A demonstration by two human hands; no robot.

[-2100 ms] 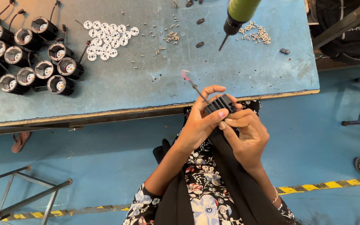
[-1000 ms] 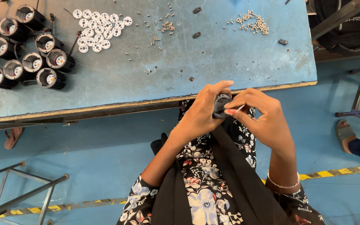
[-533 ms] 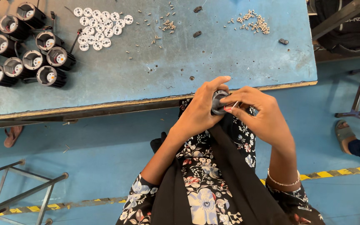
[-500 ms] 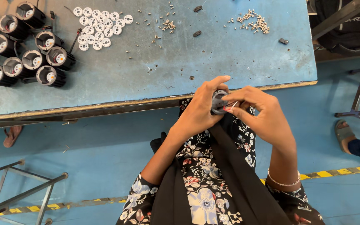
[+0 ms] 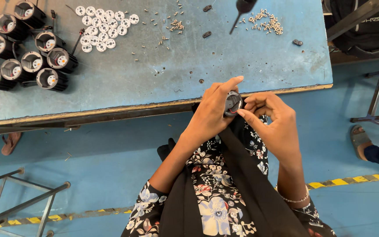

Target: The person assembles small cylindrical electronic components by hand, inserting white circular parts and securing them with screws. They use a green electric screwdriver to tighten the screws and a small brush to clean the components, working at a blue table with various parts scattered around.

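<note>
1. Change since the earlier view: the hanging driver tip (image 5: 241, 13) has come back into sight at the far edge of the blue table (image 5: 163, 83); both hands stay at the table's near edge.
2. Small black round housing (image 5: 232, 103): held just off the table's near edge, open face up, a white insert visible inside.
3. Left hand (image 5: 211, 115): fingers closed around the housing.
4. Right hand (image 5: 272, 120): fingertips pinched at the housing's rim.
5. Progress, judged: insert seated; fastening apparently not yet done.
6. Table's far left: grouped black housings (image 5: 20, 44); beside them white discs (image 5: 104, 27).
7. Table's far right: loose screws (image 5: 266, 23).
</note>
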